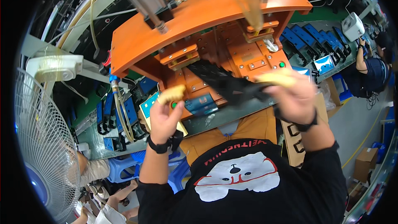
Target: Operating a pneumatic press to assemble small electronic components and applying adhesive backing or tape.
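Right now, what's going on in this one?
A person sits at an orange machine, with yellow coverings on the fingers of both hands. The right hand grips one end of a black piece, blurred, which stretches over the machine's bed. The left hand appears to hold nothing and is by a green button. A blue part sits at the bed's front edge, and more blue pieces lie on the right.

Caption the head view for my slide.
Right hand holds a blurred black part at an orange machine; left hand near a green button.
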Available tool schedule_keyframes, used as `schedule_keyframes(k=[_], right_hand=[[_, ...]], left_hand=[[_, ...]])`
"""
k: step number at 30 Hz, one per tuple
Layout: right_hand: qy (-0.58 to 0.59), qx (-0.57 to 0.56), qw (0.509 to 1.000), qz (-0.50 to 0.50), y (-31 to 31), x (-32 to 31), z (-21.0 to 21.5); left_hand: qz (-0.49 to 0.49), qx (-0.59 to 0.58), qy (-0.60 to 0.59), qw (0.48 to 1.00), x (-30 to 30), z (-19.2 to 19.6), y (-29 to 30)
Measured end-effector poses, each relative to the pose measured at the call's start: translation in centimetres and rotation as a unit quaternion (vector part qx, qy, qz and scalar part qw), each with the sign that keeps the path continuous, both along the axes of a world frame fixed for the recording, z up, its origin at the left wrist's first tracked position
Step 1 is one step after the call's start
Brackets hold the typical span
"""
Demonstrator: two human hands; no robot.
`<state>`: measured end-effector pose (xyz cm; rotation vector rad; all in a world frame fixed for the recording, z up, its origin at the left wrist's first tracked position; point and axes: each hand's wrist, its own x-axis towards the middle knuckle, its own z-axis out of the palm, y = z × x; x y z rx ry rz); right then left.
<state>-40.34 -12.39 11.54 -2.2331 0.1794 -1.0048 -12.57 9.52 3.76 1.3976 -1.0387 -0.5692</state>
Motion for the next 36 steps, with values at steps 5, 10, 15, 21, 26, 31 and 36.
schedule_keyframes(k=[5,10,15,21,26,31,36], right_hand=[[-0.24,0.55,0.798,-0.05,-5.9,-15.3,-4.7],[-0.35,0.643,0.659,-0.17,-16.2,-19.8,-14.4],[-0.31,0.682,0.641,-0.171,-30.0,-12.4,-20.4],[-0.055,0.662,0.719,-0.204,-37.2,5.7,-21.0],[0.008,0.633,0.764,-0.122,-38.5,5.9,-20.9],[0.024,0.625,0.777,-0.073,-36.5,2.4,-16.9],[0.031,0.551,0.803,-0.225,-30.5,-8.1,-16.6]], left_hand=[[0.012,0.137,-0.226,0.964,2.6,2.1,-6.7],[0.036,0.19,-0.379,0.905,5.9,1.3,-9.0],[0.027,0.344,-0.389,0.854,8.3,0.2,-11.0],[0.074,0.187,-0.224,0.954,16.7,-6.9,-9.2],[-0.037,0.097,0.065,0.992,18.2,-6.9,-9.3],[-0.148,-0.01,0.359,0.922,18.4,-7.8,-9.0],[0.091,0.133,-0.674,0.721,9.7,-0.9,-13.4]])
